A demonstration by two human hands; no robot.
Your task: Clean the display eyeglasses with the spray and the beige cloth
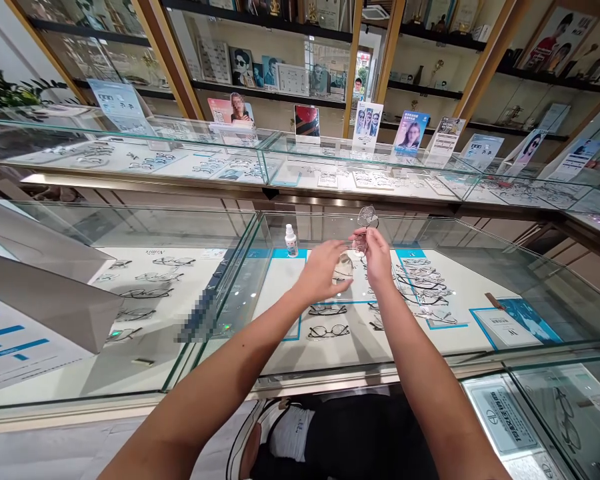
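Observation:
Both hands are above a glass display case. My right hand pinches a pair of thin-framed glasses, one lens above the fingers and the other below them. Beside it, my left hand is spread with its thumb apart from the fingers; a clear, yellowish round object shows between thumb and fingers, and whether the hand touches it is unclear. A small white bottle stands upright on the glass, left of my left hand.
Rows of glasses lie inside the case under the glass. A large white-and-blue folded card stands at the left. Behind is another glass counter with upright picture cards.

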